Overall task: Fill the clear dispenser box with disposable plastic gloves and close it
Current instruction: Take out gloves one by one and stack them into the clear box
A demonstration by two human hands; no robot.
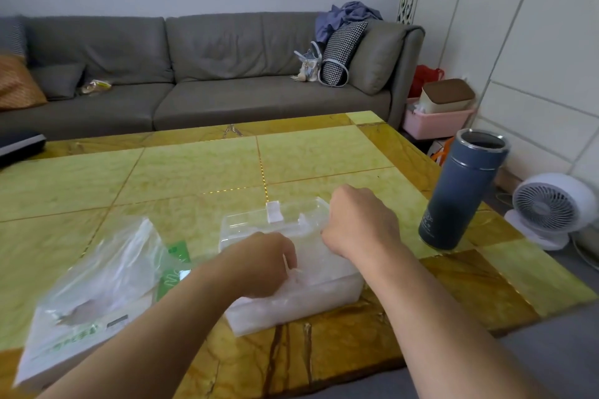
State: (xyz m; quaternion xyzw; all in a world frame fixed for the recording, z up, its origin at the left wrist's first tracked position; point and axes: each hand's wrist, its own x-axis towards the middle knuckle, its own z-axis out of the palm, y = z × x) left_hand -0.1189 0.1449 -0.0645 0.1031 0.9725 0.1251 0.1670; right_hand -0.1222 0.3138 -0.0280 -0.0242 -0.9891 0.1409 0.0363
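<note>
The clear dispenser box (291, 309) stands on the table's near part, and its clear lid (256, 220) is hinged open at the back. A whitish stack of plastic gloves (312, 272) fills it. My left hand (259, 264) reaches in over the box's left side, its fingers curled down into the gloves. My right hand (359, 223) is at the box's rear right corner, knuckles up. Its fingers curl down onto the edge of the glove stack, and its fingertips are hidden.
A crumpled clear glove bag (97, 275) with green print lies left of the box. A dark blue open flask (460, 194) stands at the right, near the table edge. A grey sofa (207, 74) runs behind the yellow-green table (194, 168). A white fan (551, 207) is on the floor.
</note>
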